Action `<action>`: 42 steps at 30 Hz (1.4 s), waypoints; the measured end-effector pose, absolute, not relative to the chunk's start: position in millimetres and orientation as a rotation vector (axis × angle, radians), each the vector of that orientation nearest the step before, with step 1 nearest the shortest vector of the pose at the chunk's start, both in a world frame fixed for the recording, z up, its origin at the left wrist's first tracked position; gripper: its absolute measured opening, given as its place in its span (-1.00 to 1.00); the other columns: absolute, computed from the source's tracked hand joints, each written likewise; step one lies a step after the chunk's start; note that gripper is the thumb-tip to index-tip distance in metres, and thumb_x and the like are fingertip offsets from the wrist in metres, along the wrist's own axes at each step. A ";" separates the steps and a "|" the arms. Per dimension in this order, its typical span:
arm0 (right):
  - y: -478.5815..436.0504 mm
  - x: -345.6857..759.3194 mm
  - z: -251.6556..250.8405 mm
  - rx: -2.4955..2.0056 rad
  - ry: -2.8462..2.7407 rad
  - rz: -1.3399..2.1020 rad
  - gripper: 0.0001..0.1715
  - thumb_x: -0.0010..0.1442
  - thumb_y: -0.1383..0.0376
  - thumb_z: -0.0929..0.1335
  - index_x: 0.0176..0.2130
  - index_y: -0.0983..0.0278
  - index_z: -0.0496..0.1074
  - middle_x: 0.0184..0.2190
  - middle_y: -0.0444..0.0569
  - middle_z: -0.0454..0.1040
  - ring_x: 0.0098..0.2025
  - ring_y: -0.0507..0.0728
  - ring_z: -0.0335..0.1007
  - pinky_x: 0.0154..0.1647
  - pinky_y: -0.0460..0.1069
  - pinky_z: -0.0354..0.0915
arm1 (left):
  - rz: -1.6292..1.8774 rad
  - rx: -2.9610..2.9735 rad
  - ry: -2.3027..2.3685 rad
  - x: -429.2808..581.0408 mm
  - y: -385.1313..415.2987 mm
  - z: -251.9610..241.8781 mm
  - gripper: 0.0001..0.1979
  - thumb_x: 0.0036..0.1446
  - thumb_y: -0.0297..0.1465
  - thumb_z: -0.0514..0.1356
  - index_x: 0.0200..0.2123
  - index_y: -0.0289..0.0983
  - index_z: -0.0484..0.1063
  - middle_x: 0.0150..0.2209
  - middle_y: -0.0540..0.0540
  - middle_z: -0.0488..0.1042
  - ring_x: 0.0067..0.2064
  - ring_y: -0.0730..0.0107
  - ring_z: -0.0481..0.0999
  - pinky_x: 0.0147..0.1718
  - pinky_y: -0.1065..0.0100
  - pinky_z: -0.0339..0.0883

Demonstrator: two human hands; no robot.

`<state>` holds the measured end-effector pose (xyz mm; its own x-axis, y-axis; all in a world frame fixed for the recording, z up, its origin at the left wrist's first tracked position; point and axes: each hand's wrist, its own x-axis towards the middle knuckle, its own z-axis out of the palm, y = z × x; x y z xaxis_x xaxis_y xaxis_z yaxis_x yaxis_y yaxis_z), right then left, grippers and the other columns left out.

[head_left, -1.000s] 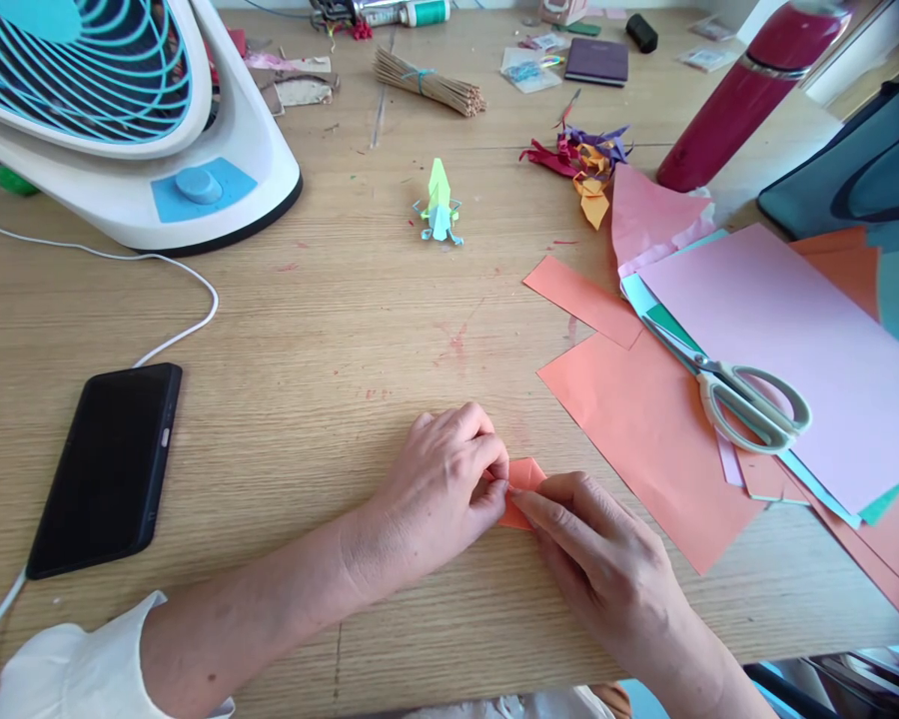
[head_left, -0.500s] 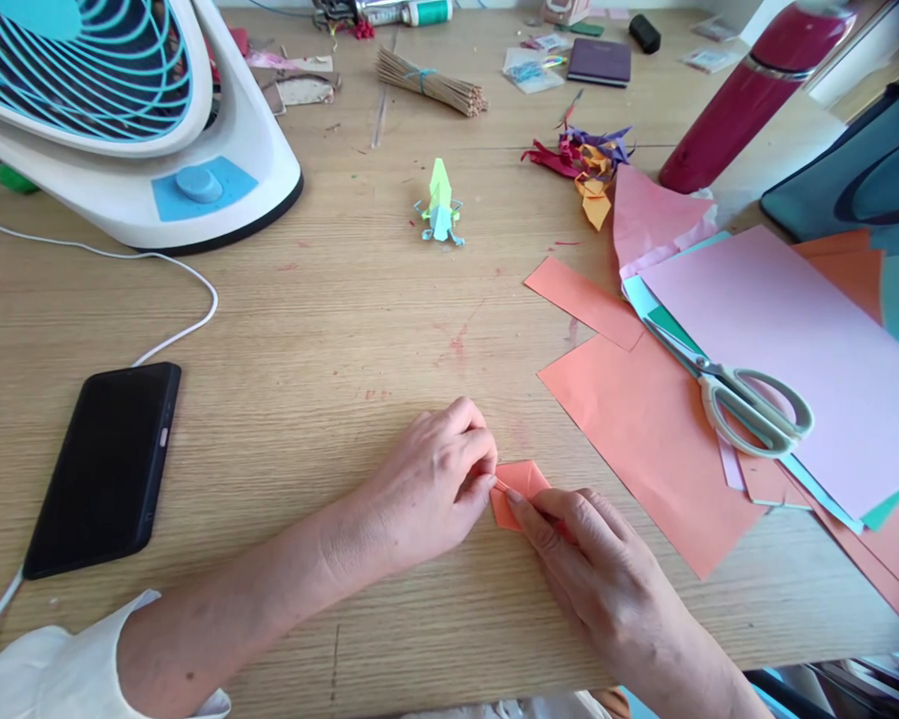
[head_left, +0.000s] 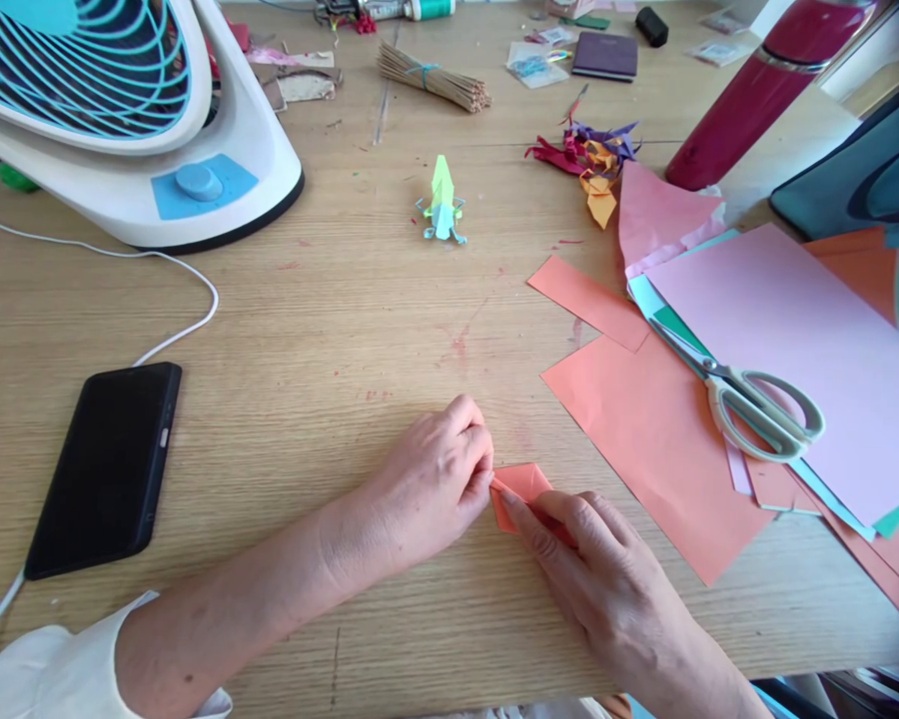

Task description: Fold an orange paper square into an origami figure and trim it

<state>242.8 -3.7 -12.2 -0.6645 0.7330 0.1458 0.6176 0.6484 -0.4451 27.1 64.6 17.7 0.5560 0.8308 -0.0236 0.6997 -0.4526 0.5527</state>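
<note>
A small folded orange paper piece (head_left: 522, 483) lies on the wooden table (head_left: 345, 320) near its front edge. My left hand (head_left: 435, 479) has its fingers curled and pinches the paper's left edge. From the right, my right hand (head_left: 591, 569) presses its fingertips onto the same piece, covering its lower right part.
A black phone (head_left: 105, 464) on a white cable lies at the left, a fan (head_left: 120, 110) at the back left. Scissors (head_left: 749, 399) rest on stacked coloured sheets (head_left: 779, 330) at the right. A small green origami figure (head_left: 442, 200), paper scraps (head_left: 591, 160), a stick bundle (head_left: 431, 80) and a red bottle (head_left: 749, 95) stand farther back.
Both hands have shifted slightly toward me and to the left with the orange piece. More of the paper's top shows now than a second ago.
</note>
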 end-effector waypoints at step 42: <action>1.3 235.7 -10.3 -1.133 -2.448 0.491 -0.32 0.32 0.53 0.18 0.34 0.15 0.15 -0.07 0.11 0.41 -0.24 0.18 0.32 -0.25 0.07 0.41 | 0.545 3.026 0.811 -7.7 44.8 7.2 -0.66 0.36 -0.58 0.00 0.12 -0.43 0.40 -0.04 -0.15 0.55 -0.06 0.23 0.47 -0.08 0.23 0.47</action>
